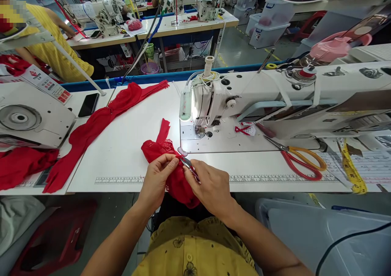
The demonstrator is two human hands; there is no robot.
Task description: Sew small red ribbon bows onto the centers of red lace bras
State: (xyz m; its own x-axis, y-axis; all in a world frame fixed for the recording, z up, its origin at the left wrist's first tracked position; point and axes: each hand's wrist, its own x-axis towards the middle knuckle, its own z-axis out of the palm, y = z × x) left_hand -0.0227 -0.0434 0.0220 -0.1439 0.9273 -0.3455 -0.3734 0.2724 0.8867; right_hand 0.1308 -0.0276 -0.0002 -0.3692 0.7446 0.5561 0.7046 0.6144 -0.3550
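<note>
Between my hands, at the table's front edge, is a red lace-trimmed garment piece, partly hanging over the edge. My left hand pinches its cloth between thumb and fingers. In my right hand is a pair of small thread snips, their tips at the cloth near my left fingertips. My fingers hide part of the snips and the pinched spot. Just beyond stands the white sewing machine, its needle area lit and bare of red cloth.
Red garment pieces lie in a long strip at left, near a black phone. Orange-and-red-handled scissors and a yellow tape measure lie at right. A clear plastic bin stands below. A person in yellow sits at far left.
</note>
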